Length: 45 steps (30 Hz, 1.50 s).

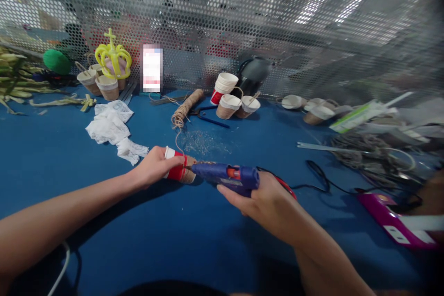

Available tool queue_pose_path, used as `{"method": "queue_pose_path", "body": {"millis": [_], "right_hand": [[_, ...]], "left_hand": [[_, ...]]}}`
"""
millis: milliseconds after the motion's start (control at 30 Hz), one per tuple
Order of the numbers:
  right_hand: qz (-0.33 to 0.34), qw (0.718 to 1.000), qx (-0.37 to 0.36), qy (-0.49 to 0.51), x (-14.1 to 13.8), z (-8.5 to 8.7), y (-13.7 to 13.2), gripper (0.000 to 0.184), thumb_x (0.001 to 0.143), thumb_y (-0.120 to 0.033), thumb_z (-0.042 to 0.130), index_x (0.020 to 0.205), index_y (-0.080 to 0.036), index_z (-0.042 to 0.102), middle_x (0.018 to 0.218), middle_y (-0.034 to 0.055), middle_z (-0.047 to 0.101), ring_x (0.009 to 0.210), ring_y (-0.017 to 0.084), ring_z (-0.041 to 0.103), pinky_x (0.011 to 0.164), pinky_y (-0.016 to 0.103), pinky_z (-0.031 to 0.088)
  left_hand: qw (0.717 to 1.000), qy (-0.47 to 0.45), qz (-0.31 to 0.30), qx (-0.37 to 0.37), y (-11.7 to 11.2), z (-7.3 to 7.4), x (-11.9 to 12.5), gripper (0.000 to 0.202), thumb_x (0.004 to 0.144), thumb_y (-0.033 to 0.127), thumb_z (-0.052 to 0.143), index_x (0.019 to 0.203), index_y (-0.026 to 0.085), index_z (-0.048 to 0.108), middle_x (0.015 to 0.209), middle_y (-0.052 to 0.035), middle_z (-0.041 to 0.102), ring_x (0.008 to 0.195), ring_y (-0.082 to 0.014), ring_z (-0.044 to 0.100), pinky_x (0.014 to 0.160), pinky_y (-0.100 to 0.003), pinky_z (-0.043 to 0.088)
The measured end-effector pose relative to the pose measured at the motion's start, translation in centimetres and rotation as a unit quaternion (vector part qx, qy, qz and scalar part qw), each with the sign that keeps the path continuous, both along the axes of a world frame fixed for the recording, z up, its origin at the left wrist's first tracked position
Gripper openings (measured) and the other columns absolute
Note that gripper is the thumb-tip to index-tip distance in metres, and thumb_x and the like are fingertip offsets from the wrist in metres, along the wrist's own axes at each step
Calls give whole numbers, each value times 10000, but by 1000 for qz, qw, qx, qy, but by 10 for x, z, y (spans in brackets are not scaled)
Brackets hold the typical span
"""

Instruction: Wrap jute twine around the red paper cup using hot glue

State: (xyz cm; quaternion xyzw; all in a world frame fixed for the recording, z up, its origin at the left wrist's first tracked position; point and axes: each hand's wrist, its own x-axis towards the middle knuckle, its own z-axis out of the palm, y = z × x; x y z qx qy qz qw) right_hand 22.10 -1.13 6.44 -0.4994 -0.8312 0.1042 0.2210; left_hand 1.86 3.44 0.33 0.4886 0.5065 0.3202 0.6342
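Observation:
My left hand (157, 166) is closed around a red and white paper cup (176, 173) lying on its side, its right end wrapped in brown twine. A strand of twine runs from the cup up to a twine roll (189, 106). In my right hand (265, 196) is a blue hot glue gun (225, 176), pointing left. Its nozzle meets the cup near the edge of the wrapped part, beside my left thumb; whether glue is coming out is too small to tell. An orange part shows in the gun's side.
Behind the cup lie blue-handled pliers (211, 120). Twine-covered cups (228, 106) stand near a stack of paper cups (224, 87). Crumpled white paper (109, 122) and a yellow crown (113, 58) are at left. A purple power strip (395, 222) and cords lie right. A perforated metal screen (194, 18) closes the back.

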Motion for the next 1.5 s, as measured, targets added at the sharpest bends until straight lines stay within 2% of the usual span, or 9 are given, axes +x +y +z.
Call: {"method": "queue_pose_path", "body": {"millis": [133,267,467,633,800,900,1133,1367,1500], "right_hand": [[13,999,14,-38,4,-3,1,163,730,-242,510,624,-203,627,449,-4,530,400,117,485,412,238,391],[29,997,35,-66,5,-3,2,186,738,-240,494,642,-185,644,389,-14,455,407,133,484,432,254,395],[10,999,-13,-49,2,-1,4,205,755,-234,483,637,-203,647,367,-24,438,374,114,431,390,236,351],[59,992,23,-113,8,-5,6,253,780,-243,439,711,-195,677,334,-24,414,373,118,403,400,245,319],[95,976,86,-178,9,-5,5,308,794,-176,397,727,-188,697,346,-12,435,372,115,399,409,251,299],[95,980,77,-158,8,-4,4,308,797,-200,399,716,-177,695,338,-14,429,353,114,382,385,249,285],[12,997,-13,-74,6,-2,2,201,757,-261,490,663,-204,658,358,-31,431,366,116,407,420,251,363],[15,998,-6,-69,9,-4,2,134,725,-263,533,669,-231,651,357,-31,424,390,138,444,434,266,385],[-2,998,-52,-31,3,1,1,164,732,-227,516,619,-216,635,385,-39,451,357,102,414,394,231,364]], "left_hand": [[1000,24,-6,19,-2,0,0,239,659,338,571,650,103,614,552,-1,574,459,-72,434,451,-187,315],[998,41,-16,46,-4,0,0,296,688,378,531,662,95,616,548,-3,549,461,-71,398,441,-192,287],[996,56,-25,57,-5,0,0,317,697,410,517,662,109,608,529,16,515,455,-73,376,441,-198,279],[994,75,-29,71,-6,0,0,316,714,406,503,624,112,575,515,26,477,449,-70,352,431,-197,263],[994,63,-37,79,-5,1,0,332,713,414,497,628,105,582,514,28,456,461,-71,341,440,-199,255],[994,67,-39,80,-5,1,-1,322,713,400,491,638,102,590,515,27,453,469,-77,345,451,-204,256],[993,71,-45,79,-5,-1,-2,323,719,411,490,626,113,571,509,31,443,465,-80,342,450,-208,241],[993,71,-39,82,-4,-2,-2,324,715,412,497,640,108,581,513,20,470,466,-81,361,450,-209,256],[993,72,-42,81,-4,-3,-3,330,719,410,496,680,99,602,528,10,501,472,-87,385,456,-209,272]]}}
